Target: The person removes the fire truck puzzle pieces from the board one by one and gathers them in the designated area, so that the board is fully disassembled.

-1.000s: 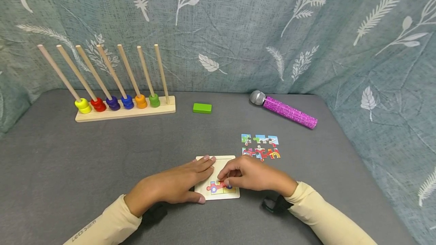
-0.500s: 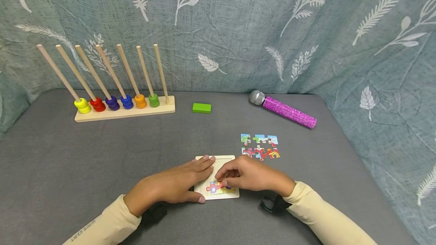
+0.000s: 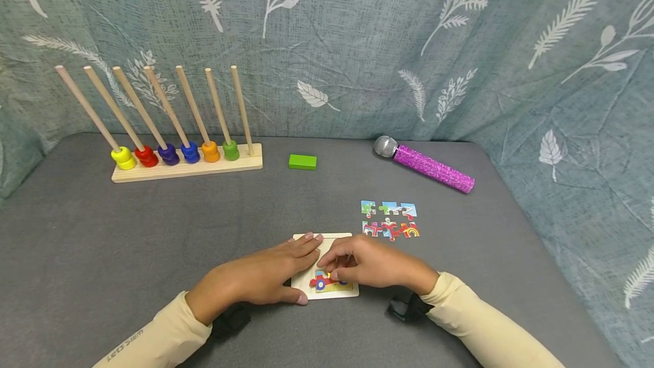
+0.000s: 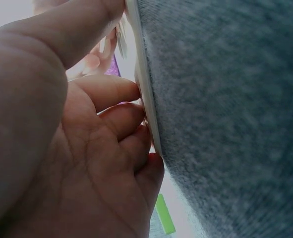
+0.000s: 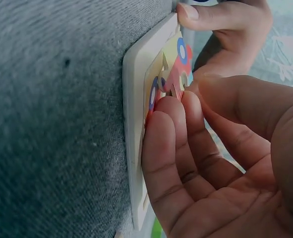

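Note:
On the grey table lies a pale wooden puzzle tray (image 3: pixel 334 236), with a yellow piece low in it. My left hand (image 3: pixel 265 274) rests on the tray's left side, fingers nearly straight and thumb at the near corner. My right hand (image 3: pixel 375 260) pinches a red puzzle piece (image 5: pixel 178 64) with a blue wheel between thumb and fingers. In the right wrist view this piece looks tilted over the tray, and another blue wheel shows below it. The right fingers hide part of both. The left wrist view shows the left fingertips (image 4: pixel 124 94) along the tray's edge.
Several loose puzzle pieces (image 3: pixel 390 229) lie in two rows beyond the right hand. Farther back are a green block (image 3: pixel 303 162), a purple glitter microphone (image 3: pixel 434 168) and a wooden peg rack (image 3: pixel 189 169) with coloured beads. A patterned cloth (image 3: pixel 327 50) hangs behind.
My right hand has shifted slightly left over the tray with the red piece, whose colours now look stronger. The left hand has stayed in place.

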Tool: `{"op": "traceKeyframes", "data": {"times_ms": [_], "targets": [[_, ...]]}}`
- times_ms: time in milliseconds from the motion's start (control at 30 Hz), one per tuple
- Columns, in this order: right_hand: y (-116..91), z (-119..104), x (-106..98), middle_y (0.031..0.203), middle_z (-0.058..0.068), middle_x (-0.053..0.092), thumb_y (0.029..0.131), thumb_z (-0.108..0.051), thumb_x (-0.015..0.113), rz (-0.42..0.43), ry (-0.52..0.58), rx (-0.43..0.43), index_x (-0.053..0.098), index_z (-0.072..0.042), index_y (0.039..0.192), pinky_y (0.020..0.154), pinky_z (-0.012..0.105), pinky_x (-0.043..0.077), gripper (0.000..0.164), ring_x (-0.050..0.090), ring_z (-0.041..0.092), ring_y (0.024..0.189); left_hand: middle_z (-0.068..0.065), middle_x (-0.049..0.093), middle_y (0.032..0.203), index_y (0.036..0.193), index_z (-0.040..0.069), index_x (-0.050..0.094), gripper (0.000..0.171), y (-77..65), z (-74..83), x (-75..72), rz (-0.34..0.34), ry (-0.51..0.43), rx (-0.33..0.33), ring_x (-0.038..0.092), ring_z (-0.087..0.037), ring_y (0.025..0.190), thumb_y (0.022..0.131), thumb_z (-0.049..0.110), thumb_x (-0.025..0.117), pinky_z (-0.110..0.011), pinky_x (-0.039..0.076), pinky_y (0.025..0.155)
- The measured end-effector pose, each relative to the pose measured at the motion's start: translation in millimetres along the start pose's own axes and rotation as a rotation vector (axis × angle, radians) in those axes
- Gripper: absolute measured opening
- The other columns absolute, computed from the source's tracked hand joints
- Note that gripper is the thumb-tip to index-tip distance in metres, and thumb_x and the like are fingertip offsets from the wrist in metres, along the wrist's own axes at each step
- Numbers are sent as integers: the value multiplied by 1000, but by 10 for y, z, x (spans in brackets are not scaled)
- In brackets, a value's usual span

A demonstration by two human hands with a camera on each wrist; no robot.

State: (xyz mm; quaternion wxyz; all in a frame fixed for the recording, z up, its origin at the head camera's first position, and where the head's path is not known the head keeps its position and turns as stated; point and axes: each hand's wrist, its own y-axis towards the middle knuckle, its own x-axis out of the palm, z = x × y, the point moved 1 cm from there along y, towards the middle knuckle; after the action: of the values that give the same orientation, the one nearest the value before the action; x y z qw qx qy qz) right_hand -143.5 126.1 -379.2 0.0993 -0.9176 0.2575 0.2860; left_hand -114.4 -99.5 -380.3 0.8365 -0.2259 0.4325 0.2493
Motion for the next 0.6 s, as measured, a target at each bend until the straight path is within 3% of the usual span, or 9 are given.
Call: {"op": "traceKeyframes", "data": {"times_ms": [333, 600], "targets": [[32, -4, 36, 88, -5, 62, 86, 1, 70, 21, -91, -72, 74, -5, 101, 68, 20, 51, 17, 57, -1, 76, -13, 22, 159, 147, -4, 36, 78, 1, 16, -2, 1, 9, -5, 13, -28, 146, 88, 35, 71, -46, 18, 115], [26, -13, 53, 84, -3, 66, 87, 1, 68, -2, -50, -50, 73, -5, 102, 66, 20, 52, 17, 57, -1, 74, -11, 21, 159, 148, -4, 35, 79, -5, 14, -4, 1, -12, -17, 12, -27, 146, 88, 35, 71, -46, 18, 115]]}}
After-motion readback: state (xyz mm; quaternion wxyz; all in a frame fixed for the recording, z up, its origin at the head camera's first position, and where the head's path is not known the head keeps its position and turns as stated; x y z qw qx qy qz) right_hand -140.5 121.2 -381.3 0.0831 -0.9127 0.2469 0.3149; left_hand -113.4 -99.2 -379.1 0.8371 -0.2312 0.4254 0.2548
